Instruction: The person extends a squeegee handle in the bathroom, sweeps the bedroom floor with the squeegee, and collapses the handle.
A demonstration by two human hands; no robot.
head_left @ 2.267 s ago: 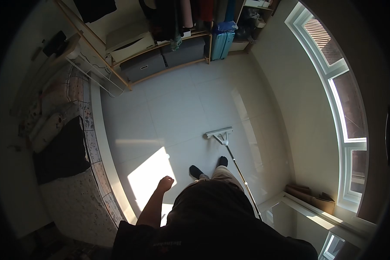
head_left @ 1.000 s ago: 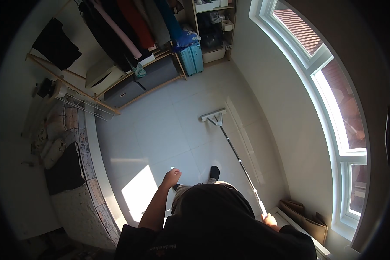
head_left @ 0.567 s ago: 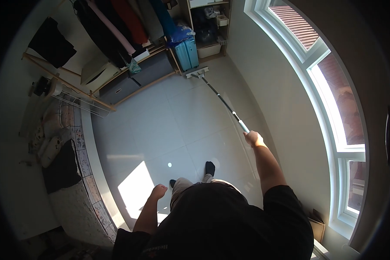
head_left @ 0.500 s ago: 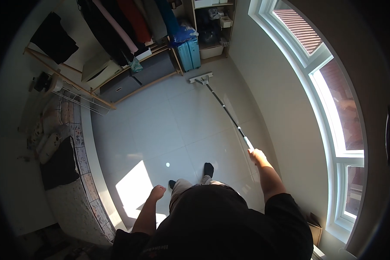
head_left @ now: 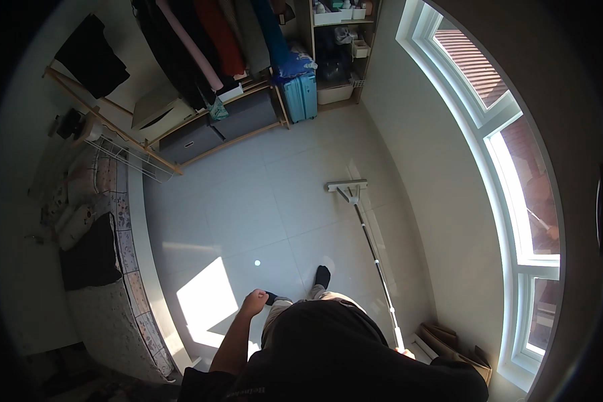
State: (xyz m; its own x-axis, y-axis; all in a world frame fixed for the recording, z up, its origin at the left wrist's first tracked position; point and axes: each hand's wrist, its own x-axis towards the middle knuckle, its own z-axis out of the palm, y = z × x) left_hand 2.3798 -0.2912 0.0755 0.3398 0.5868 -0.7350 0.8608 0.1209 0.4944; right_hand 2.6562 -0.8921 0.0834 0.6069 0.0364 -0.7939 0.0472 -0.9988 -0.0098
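A long-handled mop (head_left: 375, 261) with a wide, flat pale head (head_left: 347, 185) rests on the tiled floor ahead of me to the right. Its handle runs back to my right side, where my right hand (head_left: 405, 352) is closed round the pale grip at the top end. Most of that hand is hidden by my dark shirt. My left hand (head_left: 253, 303) hangs in front of my left thigh, loosely curled, with nothing seen in it.
A clothes rack with grey storage boxes (head_left: 248, 112), a blue suitcase (head_left: 300, 98) and a shelf (head_left: 336, 105) stand at the far end. A bed (head_left: 130, 268) lies left; the windowed wall (head_left: 435, 174) is right. Folded cardboard (head_left: 449, 345) leans near my right elbow.
My right hand has drawn back beside my body, pulling the mop head across the floor towards me and slightly right, away from the shelf. The left hand has shifted a little.
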